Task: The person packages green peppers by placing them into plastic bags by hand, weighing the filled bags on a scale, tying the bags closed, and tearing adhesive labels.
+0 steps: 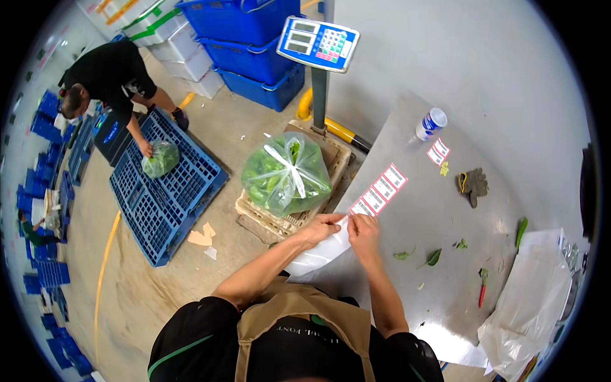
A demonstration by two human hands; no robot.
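Note:
A strip of printed labels [380, 190] with red borders lies over the edge of the metal table. White backing paper [321, 253] hangs from its near end toward my apron. My left hand [321, 230] is closed on the strip's left edge, fingertips pinching. Close beside it, my right hand [364, 235] pinches the same strip near the lowest label; the exact fingertip contact is partly hidden. Beyond my hands, a clear plastic bag of green vegetables [286, 173], gathered at the top with white tape, rests on the platform of a scale [318, 43].
On the metal table [407, 267] are a can [431, 123], loose labels [438, 151], a glove [473, 186], leaf scraps, a red-handled tool [482, 294] and plastic bags [528, 299]. Blue crates [254, 57] stand behind. A co-worker bends over a blue pallet [168, 191], holding another bag.

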